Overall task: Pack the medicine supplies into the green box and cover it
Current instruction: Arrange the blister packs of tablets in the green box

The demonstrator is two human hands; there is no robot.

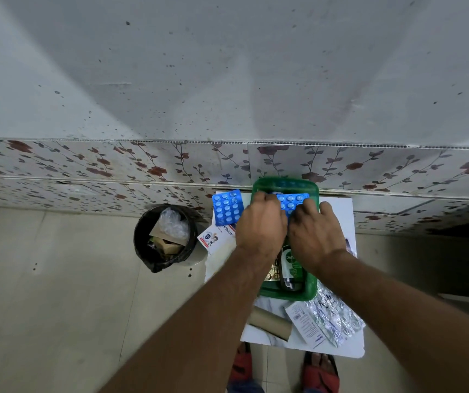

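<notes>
The green box (267, 293) stands on a small white table (344, 219), and a Dettol bottle (290, 266) lies inside it. A green lid (284, 184) rests at the far end of the box. My left hand (261, 228) and my right hand (314, 234) are side by side over the box, both gripping a blue blister pack (293, 200) held above its far end. A second blue blister pack (226, 207) lies on the table left of the box. Silver foil strips (338, 316), a white leaflet (307, 324) and a cardboard tube (270, 321) lie near the front edge.
A black bin (165, 236) with scraps stands on the floor left of the table. A small printed card (216, 236) lies at the table's left edge. A floral-tiled wall (114, 165) runs behind the table. My feet in red sandals (321, 373) are below the front edge.
</notes>
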